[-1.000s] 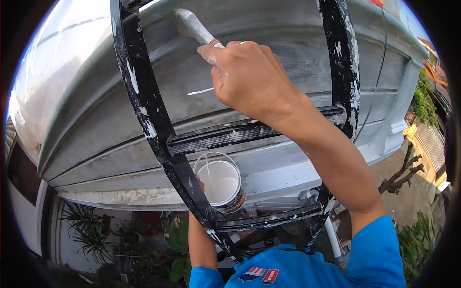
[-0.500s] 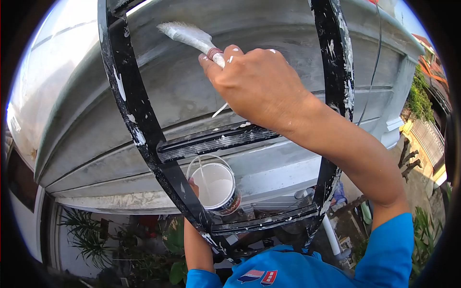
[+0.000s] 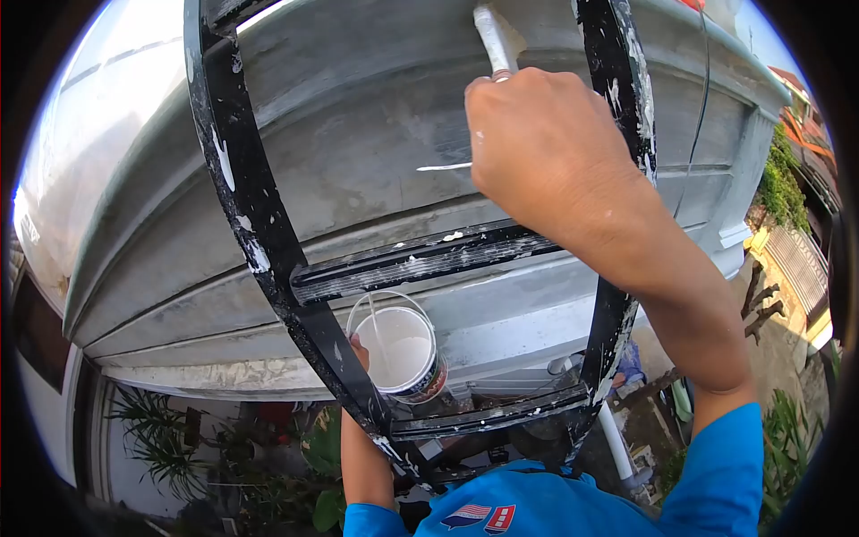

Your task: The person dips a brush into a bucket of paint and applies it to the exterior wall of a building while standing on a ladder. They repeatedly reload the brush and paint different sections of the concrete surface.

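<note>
My right hand point(image 3: 550, 134) is closed around a paintbrush point(image 3: 494, 40), whose white-coated bristles overlap the upper part of the grey moulded wall point(image 3: 376, 161). A thin white strip point(image 3: 443, 167) shows just left of that hand. Lower down, behind the ladder's left rail, my left hand point(image 3: 360, 352) grips the side of a paint bucket point(image 3: 414, 394); most of its fingers are hidden. White paint fills part of the bucket, and a pale stick point(image 3: 377, 327) leans inside it beneath the raised wire handle.
A black, paint-spattered ladder point(image 3: 255, 206) stands between me and the wall, with a rung point(image 3: 420, 261) below my right forearm. A dark cable point(image 3: 702, 98) hangs at right. Far below are potted plants point(image 3: 165, 447) and a white pipe point(image 3: 617, 438).
My right hand has moved right and slightly up with the paintbrush, which has turned from pointing left to pointing upward. The bucket and my left hand have barely moved.
</note>
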`<move>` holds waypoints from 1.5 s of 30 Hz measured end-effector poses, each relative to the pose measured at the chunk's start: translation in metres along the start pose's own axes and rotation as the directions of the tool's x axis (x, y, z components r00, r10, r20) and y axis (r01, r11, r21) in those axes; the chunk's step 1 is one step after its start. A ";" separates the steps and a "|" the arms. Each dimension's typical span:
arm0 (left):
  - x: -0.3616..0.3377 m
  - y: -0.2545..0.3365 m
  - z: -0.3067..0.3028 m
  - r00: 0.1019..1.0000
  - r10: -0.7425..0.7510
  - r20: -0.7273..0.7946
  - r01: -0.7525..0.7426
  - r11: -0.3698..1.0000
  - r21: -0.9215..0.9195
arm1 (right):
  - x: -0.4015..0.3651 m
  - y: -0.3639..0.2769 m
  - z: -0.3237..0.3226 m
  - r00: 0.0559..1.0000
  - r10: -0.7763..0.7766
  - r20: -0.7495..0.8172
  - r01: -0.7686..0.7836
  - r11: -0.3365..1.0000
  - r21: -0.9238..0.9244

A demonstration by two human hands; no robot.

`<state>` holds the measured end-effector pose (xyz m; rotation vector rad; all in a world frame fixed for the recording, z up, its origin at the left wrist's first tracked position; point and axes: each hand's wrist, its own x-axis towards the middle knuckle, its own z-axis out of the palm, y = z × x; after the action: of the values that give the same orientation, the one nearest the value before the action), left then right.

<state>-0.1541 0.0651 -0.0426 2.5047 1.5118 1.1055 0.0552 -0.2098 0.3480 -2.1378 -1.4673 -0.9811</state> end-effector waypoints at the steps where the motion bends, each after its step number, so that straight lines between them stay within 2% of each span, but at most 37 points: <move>1: 0.000 -0.004 0.002 1.000 0.013 -0.010 -0.013 1.000 0.003 | 0.003 -0.019 0.003 0.999 -0.044 -0.008 0.045 0.994 0.095; 2: 0.000 -0.004 0.004 1.000 0.021 -0.011 -0.021 1.000 0.022 | 0.008 -0.037 0.001 0.993 -0.104 0.062 0.093 0.982 0.161; 3: 0.002 -0.003 0.002 1.000 0.023 -0.009 -0.023 0.999 0.038 | 0.012 -0.053 0.015 0.983 -0.162 -0.083 0.181 0.926 0.330; 5: 0.001 0.001 -0.004 0.999 0.030 0.017 -0.031 0.997 0.070 | 0.021 -0.075 0.023 0.944 -0.287 -0.162 0.329 0.832 0.447; 7: 0.003 0.002 -0.007 0.998 0.025 0.053 -0.029 0.997 0.072 | 0.031 -0.079 0.031 0.930 -0.338 -0.146 0.362 0.769 0.527; 10: 0.000 0.015 -0.018 0.997 -0.037 0.067 0.038 0.999 -0.013 | 0.030 -0.048 0.042 0.973 -0.193 -0.126 0.231 0.798 0.557; 12: -0.001 0.014 -0.015 0.999 -0.024 0.043 0.024 1.000 -0.011 | 0.016 -0.004 0.035 0.995 -0.052 -0.089 0.095 0.803 0.588; 13: -0.001 0.011 -0.013 0.999 -0.024 0.028 0.024 1.000 -0.008 | 0.006 0.016 0.022 1.000 0.013 0.013 -0.018 0.856 0.517; 15: 0.001 0.004 -0.004 1.000 0.000 0.004 0.000 0.998 -0.063 | -0.016 0.038 0.003 0.985 0.172 0.002 -0.157 0.896 0.414; 17: -0.004 0.000 0.000 0.999 -0.034 0.001 0.034 0.997 -0.064 | -0.030 0.051 -0.001 0.957 0.207 -0.205 -0.143 0.946 0.290; 20: -0.004 0.016 -0.014 0.997 -0.080 0.016 0.080 0.997 -0.005 | -0.029 0.049 0.005 0.929 0.190 -0.319 -0.146 0.977 0.158; 22: -0.002 0.024 -0.023 0.993 -0.108 0.054 0.109 0.994 -0.007 | -0.012 0.019 0.004 0.948 0.276 -0.157 -0.252 0.955 0.156; 23: 0.000 0.021 -0.019 0.995 -0.088 0.048 0.089 0.996 -0.006 | -0.001 0.005 0.014 0.961 0.176 -0.215 -0.140 0.975 0.172; 24: 0.002 0.019 -0.015 0.997 -0.068 0.042 0.068 0.998 -0.005 | 0.007 -0.016 0.015 0.980 0.143 -0.140 -0.115 0.975 0.193; 26: 0.000 -0.008 0.009 0.998 0.050 -0.041 -0.048 0.997 0.052 | 0.016 -0.053 0.016 0.991 0.044 -0.125 -0.010 0.965 0.261; 31: 0.001 0.001 -0.002 0.999 0.033 -0.013 -0.032 0.999 0.038 | 0.014 -0.065 0.022 0.971 -0.182 -0.155 0.235 0.841 0.488; 32: 0.001 0.001 -0.004 1.000 0.023 0.004 -0.023 0.999 0.026 | 0.013 -0.055 0.024 0.968 -0.198 -0.156 0.251 0.812 0.527; 34: -0.001 -0.003 0.001 0.998 0.045 -0.036 -0.045 0.999 0.020 | 0.013 -0.026 0.030 0.978 -0.107 -0.178 0.195 0.765 0.613; 36: -0.003 -0.007 0.007 0.992 0.073 -0.099 -0.072 0.997 0.016 | 0.003 0.011 0.022 0.989 0.029 -0.146 0.059 0.824 0.564; 37: -0.006 -0.007 0.011 0.986 0.083 -0.143 -0.082 0.997 0.014 | -0.004 0.026 0.013 0.994 0.079 -0.080 -0.025 0.847 0.531; 39: -0.006 -0.003 0.010 0.993 0.031 -0.118 -0.031 1.000 -0.003 | -0.024 0.042 0.009 0.971 0.143 -0.193 -0.059 0.920 0.387; 40: -0.006 -0.001 0.008 0.994 0.012 -0.111 -0.013 1.000 -0.008 | -0.031 0.043 0.008 0.955 0.156 -0.253 -0.078 0.953 0.293; 43: -0.004 0.000 0.002 0.997 0.004 -0.079 -0.005 1.000 -0.013 | -0.038 0.038 0.020 0.939 0.193 -0.285 -0.182 0.981 0.064; 45: -0.002 0.001 0.002 0.997 0.014 -0.071 -0.015 1.000 -0.014 | -0.032 0.016 0.038 0.976 0.135 -0.171 -0.115 0.986 0.122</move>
<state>-0.1533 0.0633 -0.0450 2.4970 1.4988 1.2155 0.0752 -0.2130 0.2997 -1.9811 -1.2562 -0.9923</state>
